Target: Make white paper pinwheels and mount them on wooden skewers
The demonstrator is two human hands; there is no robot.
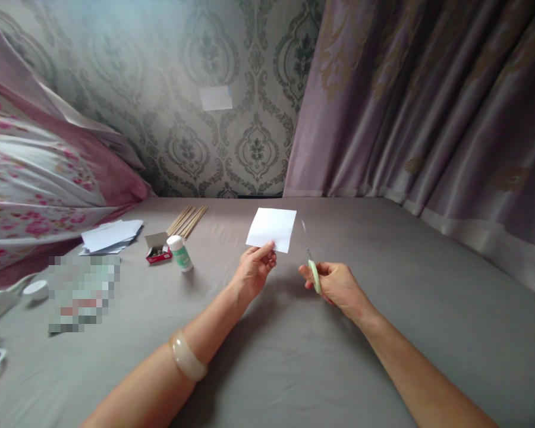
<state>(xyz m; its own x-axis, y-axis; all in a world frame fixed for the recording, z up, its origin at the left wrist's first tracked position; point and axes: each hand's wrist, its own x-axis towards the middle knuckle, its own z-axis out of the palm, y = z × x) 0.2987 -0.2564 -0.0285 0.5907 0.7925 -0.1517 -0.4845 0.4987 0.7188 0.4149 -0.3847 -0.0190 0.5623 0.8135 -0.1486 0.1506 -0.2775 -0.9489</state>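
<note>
Well, the left hand (256,267) pinches a piece of white paper (271,229) by its near edge, thumb on top and fingers curled beneath. The right hand (339,284) is closed around the handle of a pair of scissors (314,276), pale green at the grip. Their slim blades point up and away, just beside the paper without touching it; I can't tell whether they are parted.

The paper is held out above the grey cloth (450,285), roughly in the middle. It is plain and nearly square, tilted so its far edge leans a little to the right, its sides clean and its surface faintly bowed. All four corners show, and only the thumb covers any of it.

Around the two hands the cloth spreads wide, giving room on the right as far as the hem of the mauve curtain (365,119), and ahead to the patterned wall (205,151). Things gather on the left: a white bottle with a green label (182,257) stands next to an open red box (159,258), thin wooden sticks (195,221) lie behind them, and a stack of white sheets (109,236) sits farther over, near the floral fabric (35,184). A pale bangle (188,356) circles the left forearm.
</note>
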